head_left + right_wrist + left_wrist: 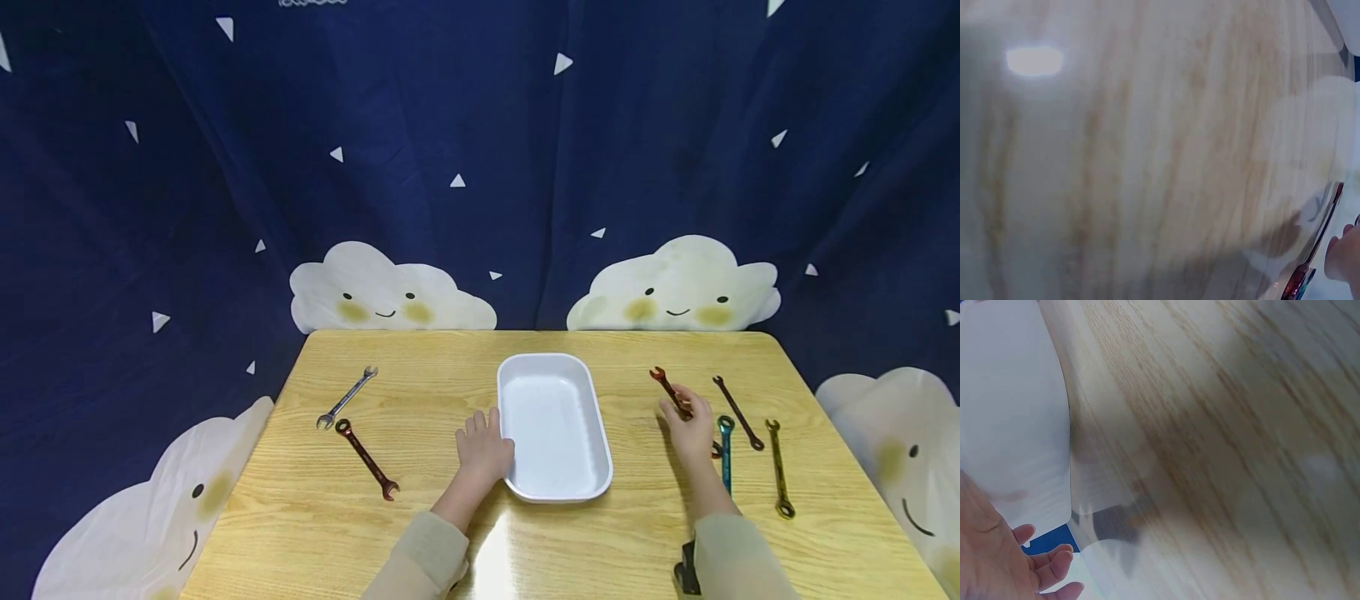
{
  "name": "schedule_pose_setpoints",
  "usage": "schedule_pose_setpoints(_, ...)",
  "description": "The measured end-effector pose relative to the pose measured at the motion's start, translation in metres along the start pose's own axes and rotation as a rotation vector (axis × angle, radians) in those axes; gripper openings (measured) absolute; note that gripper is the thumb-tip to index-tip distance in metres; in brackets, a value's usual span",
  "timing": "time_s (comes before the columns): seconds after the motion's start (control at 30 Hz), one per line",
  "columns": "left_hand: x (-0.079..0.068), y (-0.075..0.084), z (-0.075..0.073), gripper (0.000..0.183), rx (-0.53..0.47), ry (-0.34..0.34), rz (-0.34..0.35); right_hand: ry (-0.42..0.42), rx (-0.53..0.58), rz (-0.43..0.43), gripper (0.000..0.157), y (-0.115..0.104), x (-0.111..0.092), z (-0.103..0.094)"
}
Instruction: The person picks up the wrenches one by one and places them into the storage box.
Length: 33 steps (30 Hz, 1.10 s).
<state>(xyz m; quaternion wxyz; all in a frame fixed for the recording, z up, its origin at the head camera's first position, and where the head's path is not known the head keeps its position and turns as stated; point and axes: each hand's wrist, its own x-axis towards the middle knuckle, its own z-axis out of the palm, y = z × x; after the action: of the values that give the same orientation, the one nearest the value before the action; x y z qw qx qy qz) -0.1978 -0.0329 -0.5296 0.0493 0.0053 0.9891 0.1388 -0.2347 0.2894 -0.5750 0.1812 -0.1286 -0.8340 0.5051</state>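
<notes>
The white rectangular tray [555,433] sits mid-table. My left hand [483,454] is at its left side, thumb at the rim and fingers loosely spread outside it. In the left wrist view those fingers [1057,565] are relaxed, beside the tray wall [1016,412]. On the right, my right hand [692,425] reaches over a red wrench [663,382], thumb and fingertips apart on either side of its shaft. The hand hides part of the shaft. In the right wrist view, the red wrench [1319,240] lies near the fingers [1335,256].
Right of that hand lie a teal wrench [726,454], a dark red wrench [738,412] and a gold wrench [778,467]. Over on the left are a silver wrench [347,398] and another dark red wrench [367,458]. A blue curtain [450,108] hangs behind the wooden table [585,550].
</notes>
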Motion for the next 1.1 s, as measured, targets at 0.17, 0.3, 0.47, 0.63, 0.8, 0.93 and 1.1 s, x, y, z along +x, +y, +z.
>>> schedule_pose_setpoints(0.17,0.000,-0.001,0.001,0.039,-0.001,0.001,-0.001,-0.009,-0.042,0.057,0.042,0.004,0.008,-0.003)
schedule_pose_setpoints(0.3,0.000,-0.001,0.000,0.038,0.000,-0.010,-0.006,-0.008,-0.061,0.053,0.042,0.006,0.011,-0.004)
schedule_pose_setpoints(0.47,0.001,0.001,-0.001,0.039,0.017,-0.023,-0.010,-0.013,-0.076,0.045,0.040,0.006,0.015,-0.005)
schedule_pose_setpoints(0.63,0.001,0.001,-0.002,0.040,0.013,-0.029,-0.012,-0.026,-0.109,0.083,0.042,0.008,0.019,-0.004)
schedule_pose_setpoints(0.8,0.000,0.002,-0.004,0.039,0.006,-0.024,-0.010,-0.036,-0.156,0.110,0.042,0.010,0.023,-0.003)
schedule_pose_setpoints(0.93,-0.001,0.002,-0.004,0.038,0.000,-0.027,-0.014,-0.045,-0.187,0.118,0.042,0.010,0.024,-0.003)
schedule_pose_setpoints(1.1,0.000,0.002,-0.003,0.038,0.000,-0.028,-0.017,-0.060,-0.239,0.129,0.042,0.009,0.024,-0.002)
